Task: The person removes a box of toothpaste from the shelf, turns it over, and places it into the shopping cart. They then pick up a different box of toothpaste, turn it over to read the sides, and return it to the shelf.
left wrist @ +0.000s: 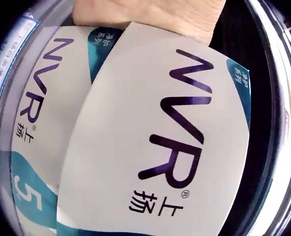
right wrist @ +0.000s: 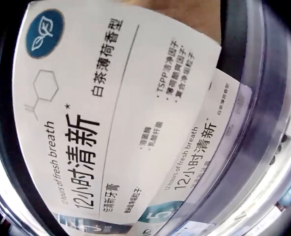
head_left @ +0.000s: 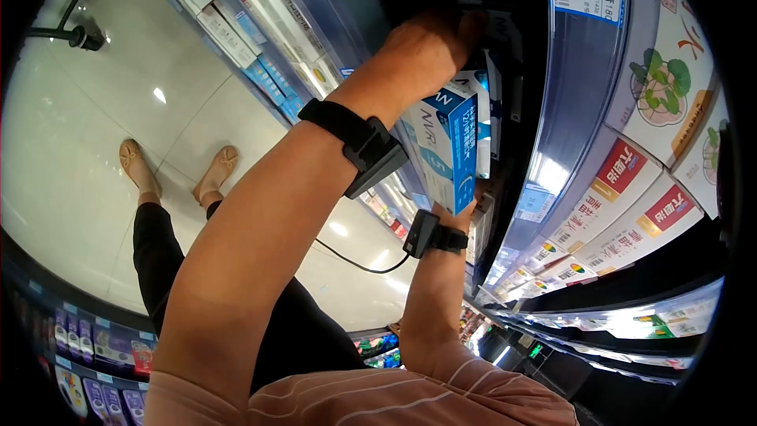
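Note:
A blue and white NVR toothpaste box [head_left: 449, 142] sticks out at the edge of a shelf, with more boxes of the same kind [head_left: 485, 83] behind it. My left hand [head_left: 426, 43] grips the far end of the boxes, its fingertips lost in the shelf's shadow. At the near end, my right hand [head_left: 473, 199] holds the box, mostly hidden behind it. Two NVR fronts overlap in the left wrist view, the nearer box [left wrist: 145, 132] covering part of the other [left wrist: 42, 113]. Printed sides of two boxes [right wrist: 86, 128] fill the right wrist view.
A clear shelf edge [head_left: 544, 110] with price labels runs close along the right of the boxes. Beyond it stand white and red toothpaste cartons [head_left: 599, 189]. Other boxes [head_left: 236, 31] line a lower shelf at upper left, above the tiled floor [head_left: 87, 142]. A cable [head_left: 371, 268] hangs between the wrists.

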The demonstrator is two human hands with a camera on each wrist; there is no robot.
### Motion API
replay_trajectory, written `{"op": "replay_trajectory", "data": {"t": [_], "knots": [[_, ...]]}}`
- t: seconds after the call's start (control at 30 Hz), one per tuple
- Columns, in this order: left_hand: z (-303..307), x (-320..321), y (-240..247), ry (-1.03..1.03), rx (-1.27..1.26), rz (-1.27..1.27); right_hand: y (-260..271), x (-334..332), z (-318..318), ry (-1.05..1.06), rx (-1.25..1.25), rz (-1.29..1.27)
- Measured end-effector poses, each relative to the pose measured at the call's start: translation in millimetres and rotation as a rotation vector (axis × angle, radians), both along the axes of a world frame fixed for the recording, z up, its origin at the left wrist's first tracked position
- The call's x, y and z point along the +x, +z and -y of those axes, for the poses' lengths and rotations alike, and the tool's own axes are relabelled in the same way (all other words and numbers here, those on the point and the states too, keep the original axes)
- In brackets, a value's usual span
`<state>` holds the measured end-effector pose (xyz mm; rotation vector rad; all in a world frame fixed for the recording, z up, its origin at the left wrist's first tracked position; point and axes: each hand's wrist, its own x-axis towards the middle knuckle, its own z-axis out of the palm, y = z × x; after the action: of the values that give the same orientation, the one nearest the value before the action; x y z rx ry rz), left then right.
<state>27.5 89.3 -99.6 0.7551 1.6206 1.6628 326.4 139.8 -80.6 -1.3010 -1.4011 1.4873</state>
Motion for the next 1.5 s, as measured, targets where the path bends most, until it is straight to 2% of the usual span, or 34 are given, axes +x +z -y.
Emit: {"op": "replay_trajectory", "data": {"t": [0.2,0.3,0.4,0.5,0.6,0.7,0.8,0.83,0.9,1.0,1.1,1.2,1.4,1.5], "knots": [[10,2,9,0.125,0.033,0.059,-1,1,-3,-0.030,-0.031,-0.042],[16,-3,12,0.054,0.011,0.099,1,-2,0,-0.032,-0.039,-0.053],[10,4,1,0.146,0.067,-0.108,2,-6,2,-0.025,-0.044,-0.060],[11,3,-4,0.034,-0.011,-0.293,4,-10,5,-0.020,-0.051,-0.067],[13,4,-4,0.063,-0.035,-0.395,6,-12,7,-0.013,-0.058,-0.069],[16,3,2,0.015,-0.052,-0.245,8,-15,7,0.008,-0.081,-0.071],[6,13,-11,0.364,0.132,-0.590,11,-17,4,0.037,-0.115,-0.071],[5,14,-12,0.321,0.101,-0.598,12,-16,4,0.055,-0.126,-0.072],[6,11,-9,0.237,0.039,-0.616,12,-18,4,-0.076,-0.125,-0.015],[13,5,2,0.105,0.004,-0.432,10,-15,2,-0.102,-0.122,-0.005],[13,7,0,0.135,0.026,-0.476,11,-14,2,-0.070,-0.106,-0.019],[7,15,-10,0.345,0.089,-0.639,12,-17,5,-0.048,-0.093,-0.037],[8,11,-8,0.253,0.045,-0.453,12,-19,9,-0.043,-0.005,0.003],[16,7,-2,0.214,0.043,-0.195,9,-20,7,-0.120,0.030,0.078]]}}
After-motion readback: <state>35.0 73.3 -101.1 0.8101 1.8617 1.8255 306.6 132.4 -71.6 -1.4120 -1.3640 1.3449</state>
